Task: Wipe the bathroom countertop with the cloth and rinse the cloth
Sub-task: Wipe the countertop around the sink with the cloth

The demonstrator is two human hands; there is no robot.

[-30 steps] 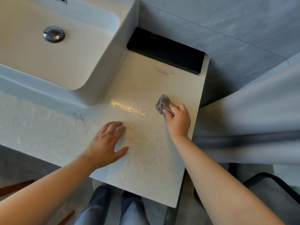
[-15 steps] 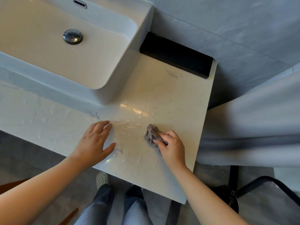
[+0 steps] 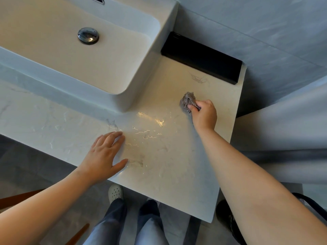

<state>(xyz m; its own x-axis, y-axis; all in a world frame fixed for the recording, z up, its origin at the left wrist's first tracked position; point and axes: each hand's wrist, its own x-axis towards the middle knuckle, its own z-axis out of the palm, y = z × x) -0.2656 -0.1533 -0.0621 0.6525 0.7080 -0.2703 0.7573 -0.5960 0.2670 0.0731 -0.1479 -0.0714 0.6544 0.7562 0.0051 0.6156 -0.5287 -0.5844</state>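
A small grey cloth (image 3: 187, 101) is bunched up and pressed onto the pale marble countertop (image 3: 173, 167), to the right of the basin. My right hand (image 3: 204, 114) is shut on the cloth, with part of it hidden under the fingers. My left hand (image 3: 104, 157) lies flat on the countertop near its front edge, fingers together and holding nothing. Wet streaks shine on the surface between the two hands. The white rectangular basin (image 3: 123, 96) sits on the counter at the upper left, with a chrome drain plug (image 3: 88, 35) in its bowl.
A black rectangular box (image 3: 201, 57) stands against the grey wall at the back of the counter. A grey curtain (image 3: 283, 135) hangs past the counter's right edge. My legs and a white shoe (image 3: 115, 192) show below the front edge.
My right hand has pushed the cloth away from the front edge, up and to the right across the counter. My left hand has stayed flat in place.
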